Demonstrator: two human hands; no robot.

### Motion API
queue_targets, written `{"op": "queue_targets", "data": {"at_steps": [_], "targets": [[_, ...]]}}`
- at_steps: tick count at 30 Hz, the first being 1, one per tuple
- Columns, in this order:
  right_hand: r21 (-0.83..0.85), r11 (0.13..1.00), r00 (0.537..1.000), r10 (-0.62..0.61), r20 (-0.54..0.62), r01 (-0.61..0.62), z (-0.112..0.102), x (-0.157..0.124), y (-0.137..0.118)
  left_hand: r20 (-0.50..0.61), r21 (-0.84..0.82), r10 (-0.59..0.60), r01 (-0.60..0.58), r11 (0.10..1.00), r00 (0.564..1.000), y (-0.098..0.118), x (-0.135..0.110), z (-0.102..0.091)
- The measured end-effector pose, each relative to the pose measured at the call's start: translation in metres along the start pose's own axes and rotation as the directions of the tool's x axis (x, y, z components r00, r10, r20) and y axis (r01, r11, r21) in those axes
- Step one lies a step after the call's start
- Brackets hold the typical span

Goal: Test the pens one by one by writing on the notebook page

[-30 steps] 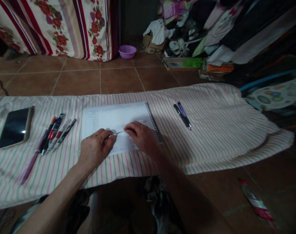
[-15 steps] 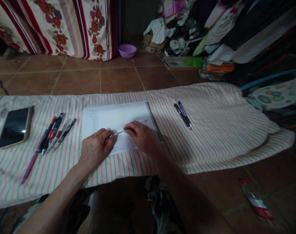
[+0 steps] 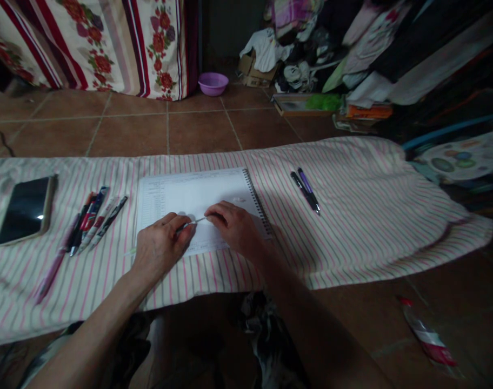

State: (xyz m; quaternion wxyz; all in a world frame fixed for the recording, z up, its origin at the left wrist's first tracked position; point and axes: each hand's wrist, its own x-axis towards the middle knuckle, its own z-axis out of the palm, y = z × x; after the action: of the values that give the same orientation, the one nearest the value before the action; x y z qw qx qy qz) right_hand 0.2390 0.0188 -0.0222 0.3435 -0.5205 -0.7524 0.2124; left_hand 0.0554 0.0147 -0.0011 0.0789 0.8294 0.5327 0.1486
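Note:
Both my hands rest on a white spiral notebook (image 3: pixel 190 192) that lies open on a pink-striped cloth (image 3: pixel 352 216). My left hand (image 3: pixel 159 246) is closed round one end of a thin pen part (image 3: pixel 197 220). Pinching its other end, my right hand (image 3: pixel 234 227) has its fingers together. The thin part spans the gap between the two hands, just above the page.
Several pens (image 3: pixel 90 219) lie left of the notebook, with a dark phone (image 3: pixel 25 209) further left. Two pens (image 3: pixel 306 190) lie to the right. A plastic bottle (image 3: pixel 427 337) lies on the tiled floor. A purple bowl (image 3: pixel 213 84) and piled clothes stand behind.

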Motion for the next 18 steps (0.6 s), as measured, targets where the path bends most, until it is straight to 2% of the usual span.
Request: {"op": "queue_targets", "data": {"at_steps": [18], "targets": [[0.024, 1.000, 1.000, 0.006, 0.002, -0.006, 0.0016, 0.0006, 0.0010, -0.004, 0.022, 0.000, 0.000, 1.000, 1.000, -0.0002, -0.0003, -0.0001]]}}
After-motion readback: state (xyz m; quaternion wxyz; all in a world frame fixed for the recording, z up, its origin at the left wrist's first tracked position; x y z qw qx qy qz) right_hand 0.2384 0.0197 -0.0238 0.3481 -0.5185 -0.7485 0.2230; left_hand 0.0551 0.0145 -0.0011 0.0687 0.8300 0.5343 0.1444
